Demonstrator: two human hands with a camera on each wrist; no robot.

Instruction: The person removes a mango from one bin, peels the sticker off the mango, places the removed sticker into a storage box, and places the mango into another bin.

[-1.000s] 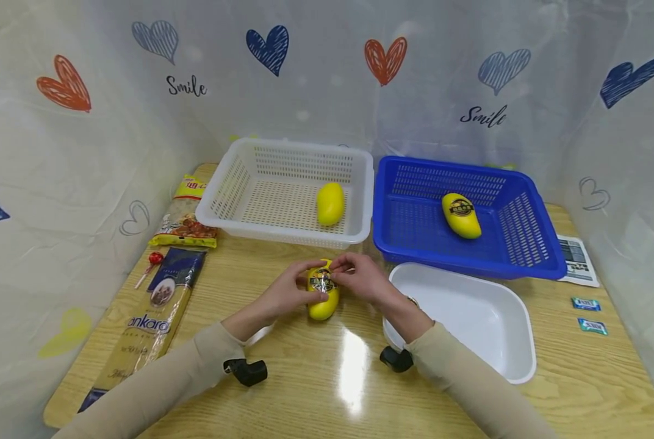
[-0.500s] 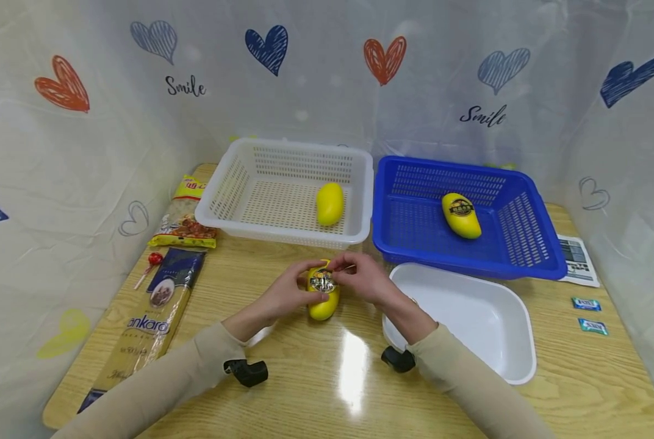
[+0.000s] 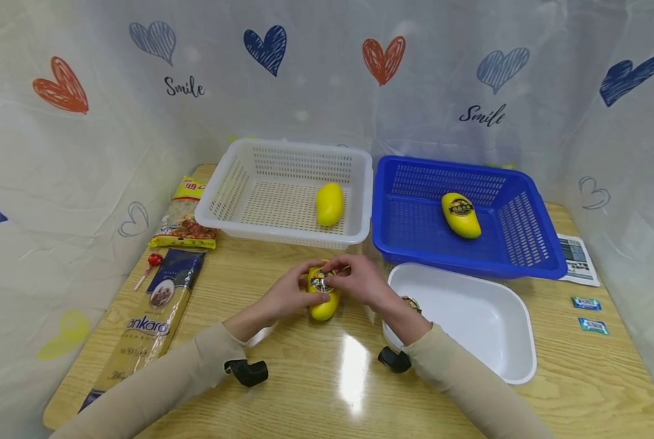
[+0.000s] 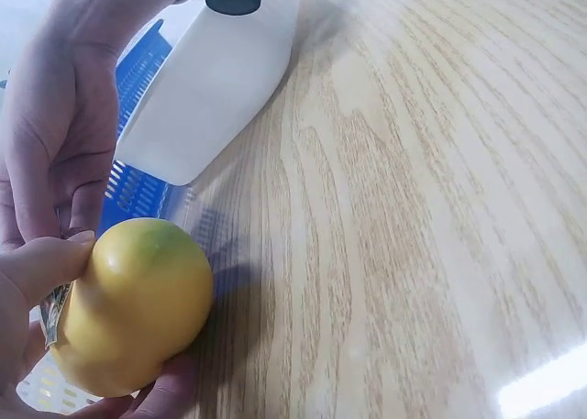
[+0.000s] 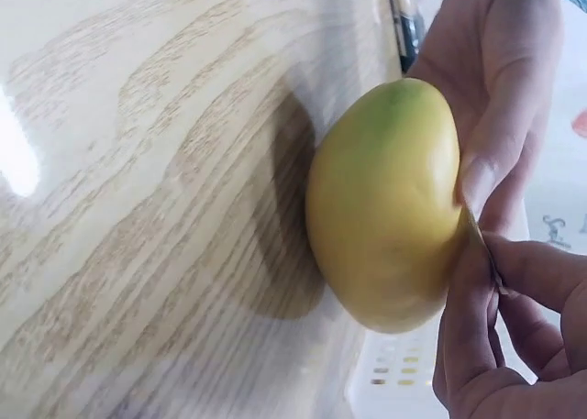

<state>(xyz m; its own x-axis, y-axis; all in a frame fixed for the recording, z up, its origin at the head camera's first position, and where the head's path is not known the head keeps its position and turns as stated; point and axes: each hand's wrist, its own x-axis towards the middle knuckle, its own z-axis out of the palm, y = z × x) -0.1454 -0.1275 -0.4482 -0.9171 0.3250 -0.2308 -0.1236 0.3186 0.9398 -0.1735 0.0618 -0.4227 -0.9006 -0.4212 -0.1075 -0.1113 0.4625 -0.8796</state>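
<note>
A yellow mango (image 3: 324, 308) with a dark label (image 3: 320, 281) stands on the table between my hands. My left hand (image 3: 288, 292) grips it, thumb on the near side and fingers round the far side. With thumb and forefinger my right hand (image 3: 362, 280) pinches the label's edge. In the right wrist view the label (image 5: 475, 231) stands up from the mango (image 5: 385, 208) as a thin flap. The left wrist view shows the mango (image 4: 138, 300) from its greenish end, with a label corner (image 4: 55, 314) sticking out beside the thumb.
Behind are a white basket (image 3: 283, 235) and a blue basket (image 3: 470, 263), each with one mango. A white tray (image 3: 481, 323) has a round patterned piece (image 3: 412, 303) partly behind my right wrist. Pasta (image 3: 146, 323), a lollipop (image 3: 154, 259), a snack bag (image 3: 184, 219) and small packets (image 3: 586, 303) lie around.
My right hand has shifted slightly left over the mango, pinching further across the label. More of the round piece in the white tray shows. The left hand stays on the mango.
</note>
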